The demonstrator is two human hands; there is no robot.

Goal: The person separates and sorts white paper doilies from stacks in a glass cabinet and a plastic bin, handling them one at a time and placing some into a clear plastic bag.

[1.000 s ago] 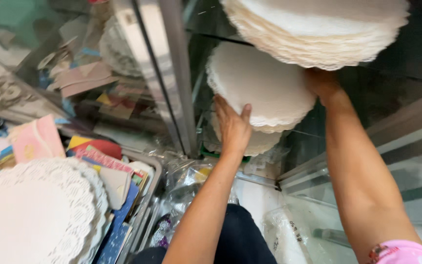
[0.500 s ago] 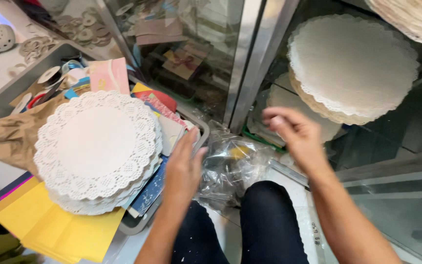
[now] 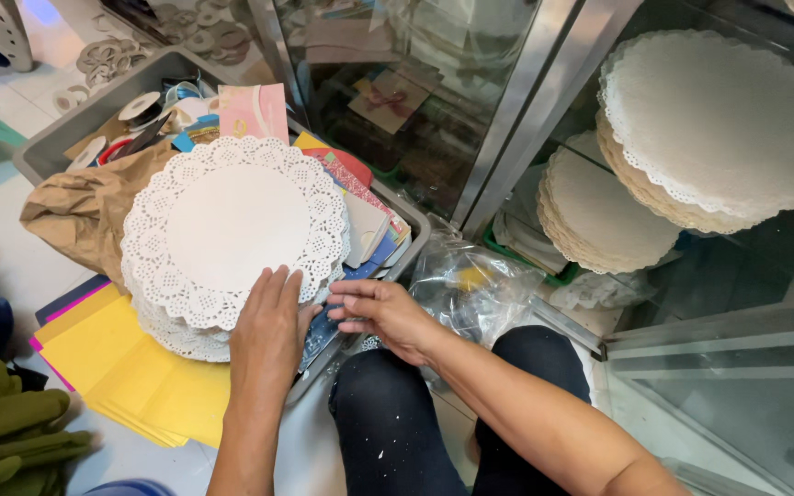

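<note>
A thick stack of round white paper doilies (image 3: 232, 230) with lacy edges lies on top of a grey tray (image 3: 43, 152) full of papers. My left hand (image 3: 268, 335) rests flat on the near edge of that stack, fingers spread. My right hand (image 3: 383, 317) is just to its right, fingers pointing left at the stack's lower edge, touching the papers beneath. Neither hand grips anything that I can see. Two more stacks of doilies, one upper (image 3: 719, 129) and one lower (image 3: 604, 216), sit on shelves in the glass cabinet at the right.
Yellow paper sheets (image 3: 130, 372) lie on the floor under the tray. A crumpled brown paper bag (image 3: 85, 211) and tape rolls (image 3: 144, 106) are in the tray. A clear plastic bag (image 3: 480, 285) sits by the metal cabinet post (image 3: 526, 101). My dark-trousered knees (image 3: 388, 413) are below.
My hands came down from the doily stacks on the cabinet shelves to the stack on the tray. The view swung down and left with them.
</note>
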